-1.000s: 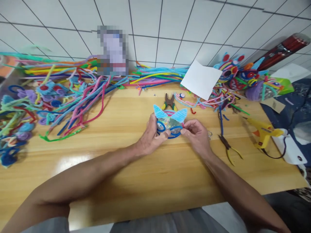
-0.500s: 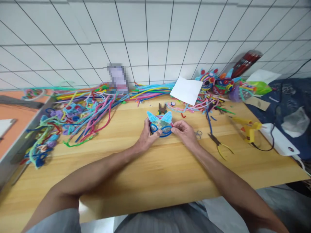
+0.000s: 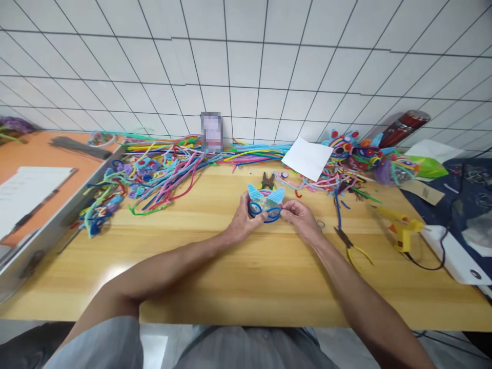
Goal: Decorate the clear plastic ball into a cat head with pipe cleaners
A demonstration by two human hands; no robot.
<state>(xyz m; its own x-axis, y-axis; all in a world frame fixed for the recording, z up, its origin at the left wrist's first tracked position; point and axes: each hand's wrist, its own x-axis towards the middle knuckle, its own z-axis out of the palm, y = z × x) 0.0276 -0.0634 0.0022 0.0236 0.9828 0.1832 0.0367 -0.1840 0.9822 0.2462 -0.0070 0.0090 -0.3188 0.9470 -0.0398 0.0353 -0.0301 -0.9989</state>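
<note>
Between my hands, just above the wooden table, is a pipe-cleaner animal head (image 3: 265, 198) with striped light-blue ears, dark-blue eye rings and a see-through body. My left hand (image 3: 243, 219) is closed around its left side, thumb at the front near the eye rings. At its right edge, my right hand (image 3: 300, 215) pinches with thumb and forefinger; whatever small part is between those fingertips is hidden. Right behind the head lies a dark-jawed tool (image 3: 268, 180), partly covered. Yellow-handled pliers (image 3: 351, 247) rest to the right, and a small ring (image 3: 321, 224) lies beside my right hand.
A yellow glue gun (image 3: 403, 230) with a black cord stands at the right by a white box (image 3: 453, 256). Loose pipe cleaners (image 3: 169, 174) heap at the left and back. White paper (image 3: 306, 159), finished colourful heads (image 3: 342, 146) and a blurred phone (image 3: 211, 132) line the wall.
The camera view has swung left, so everything sits further right in the picture. Both hands keep their hold on the animal head, with little visible change in their grip.
</note>
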